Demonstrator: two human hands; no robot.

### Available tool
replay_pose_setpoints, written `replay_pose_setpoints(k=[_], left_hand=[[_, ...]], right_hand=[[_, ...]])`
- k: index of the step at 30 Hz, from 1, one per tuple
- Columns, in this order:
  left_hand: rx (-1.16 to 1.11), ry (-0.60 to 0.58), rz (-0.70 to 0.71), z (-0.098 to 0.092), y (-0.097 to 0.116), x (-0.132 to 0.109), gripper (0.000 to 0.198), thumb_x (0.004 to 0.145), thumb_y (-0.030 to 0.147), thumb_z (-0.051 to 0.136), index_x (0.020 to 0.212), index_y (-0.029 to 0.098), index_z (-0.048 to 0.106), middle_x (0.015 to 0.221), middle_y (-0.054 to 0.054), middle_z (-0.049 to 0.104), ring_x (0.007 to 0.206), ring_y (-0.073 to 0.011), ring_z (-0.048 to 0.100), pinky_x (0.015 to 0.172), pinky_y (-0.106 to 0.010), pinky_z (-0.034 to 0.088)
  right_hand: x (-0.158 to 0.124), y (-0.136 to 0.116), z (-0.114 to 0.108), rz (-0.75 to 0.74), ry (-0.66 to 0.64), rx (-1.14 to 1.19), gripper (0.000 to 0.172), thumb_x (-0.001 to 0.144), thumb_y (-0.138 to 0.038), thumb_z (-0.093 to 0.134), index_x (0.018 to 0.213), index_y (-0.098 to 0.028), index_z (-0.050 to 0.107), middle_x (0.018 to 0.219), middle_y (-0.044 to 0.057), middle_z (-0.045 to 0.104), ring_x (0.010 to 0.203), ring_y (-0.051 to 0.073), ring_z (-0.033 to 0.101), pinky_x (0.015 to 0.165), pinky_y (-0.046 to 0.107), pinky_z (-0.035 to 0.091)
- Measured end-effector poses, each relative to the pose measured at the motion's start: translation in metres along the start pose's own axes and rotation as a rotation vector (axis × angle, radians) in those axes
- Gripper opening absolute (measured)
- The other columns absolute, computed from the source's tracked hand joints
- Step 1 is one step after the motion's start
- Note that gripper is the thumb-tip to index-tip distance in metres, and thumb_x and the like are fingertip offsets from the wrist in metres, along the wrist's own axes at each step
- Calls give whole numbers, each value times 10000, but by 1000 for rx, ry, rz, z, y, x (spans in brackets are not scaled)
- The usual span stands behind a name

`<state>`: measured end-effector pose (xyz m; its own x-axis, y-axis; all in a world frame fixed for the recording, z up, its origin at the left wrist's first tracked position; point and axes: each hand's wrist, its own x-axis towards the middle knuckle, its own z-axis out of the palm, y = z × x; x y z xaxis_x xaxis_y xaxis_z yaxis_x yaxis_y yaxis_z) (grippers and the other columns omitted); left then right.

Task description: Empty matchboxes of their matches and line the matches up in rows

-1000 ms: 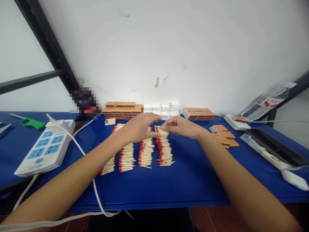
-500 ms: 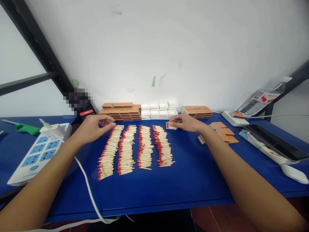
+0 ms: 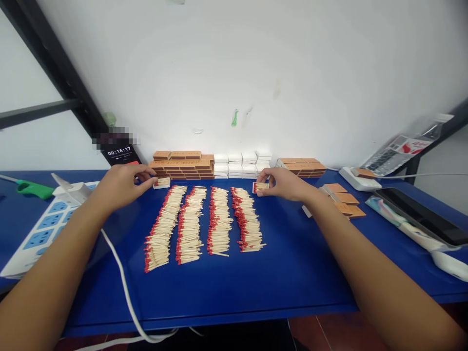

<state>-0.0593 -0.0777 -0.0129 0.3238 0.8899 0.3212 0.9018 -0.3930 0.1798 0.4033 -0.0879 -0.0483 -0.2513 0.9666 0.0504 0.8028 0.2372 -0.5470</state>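
Observation:
Four long rows of red-tipped matches [image 3: 219, 222] lie side by side on the blue table. At their far right end, my right hand [image 3: 281, 185] pinches a small white matchbox tray [image 3: 255, 190] with matches in it, thumb on the near side and fingers on the far side. My left hand [image 3: 122, 187] hovers at the far left, thumb and fingers apart. Just beyond its fingertips sits another white tray [image 3: 162, 185] of matches. Whether the thumb touches that tray is hard to tell.
Along the wall stand stacked brown matchbox sleeves [image 3: 183, 168], white trays [image 3: 236, 169] and more matchboxes [image 3: 303, 166]. Loose boxes [image 3: 343, 197], a black phone [image 3: 420, 214] and a bottle [image 3: 402, 151] are right. A power strip [image 3: 40, 239] and white cable [image 3: 126, 285] lie left.
My left hand has moved left, off the end of the first row, and the filled tray there now shows. The right hand stays at its tray, its fingers now spanning it.

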Motion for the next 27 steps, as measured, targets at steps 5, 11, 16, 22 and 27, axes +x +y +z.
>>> replay_pose_setpoints(k=[5,11,16,22,27], left_hand=[[10,-24,9,-1,3,-1,315,932,484,606,1034,218,741,895,-16,784,819,-205,686,782,-303,465],[-9,-31,18,0,1,-1,322,929,487,620,1039,213,750,881,-23,779,808,-212,690,769,-314,473],[-15,-74,11,1,1,0,337,923,497,629,1028,200,748,865,-39,772,791,-215,684,758,-323,489],[13,-97,12,2,2,0,350,927,499,602,1039,200,746,888,-43,781,810,-213,683,775,-324,504],[12,-100,12,3,0,0,335,910,491,613,1038,210,741,900,-45,790,822,-234,692,776,-339,508]], right_hand=[[1,-4,3,-35,3,-43,364,729,-483,813,954,-210,724,848,44,678,721,207,571,642,333,370],[-3,-7,0,-41,-14,-70,366,713,-510,822,914,-217,737,838,46,677,725,210,557,650,333,367],[-9,-13,-5,-61,-63,-120,387,711,-527,835,917,-220,723,856,49,684,754,220,569,652,339,354],[-9,-15,-5,-16,-76,-124,404,711,-554,837,870,-223,668,838,39,662,753,217,564,647,330,331],[-3,-7,2,-36,-10,-126,396,715,-553,831,844,-230,640,821,40,653,754,221,558,654,328,342]])
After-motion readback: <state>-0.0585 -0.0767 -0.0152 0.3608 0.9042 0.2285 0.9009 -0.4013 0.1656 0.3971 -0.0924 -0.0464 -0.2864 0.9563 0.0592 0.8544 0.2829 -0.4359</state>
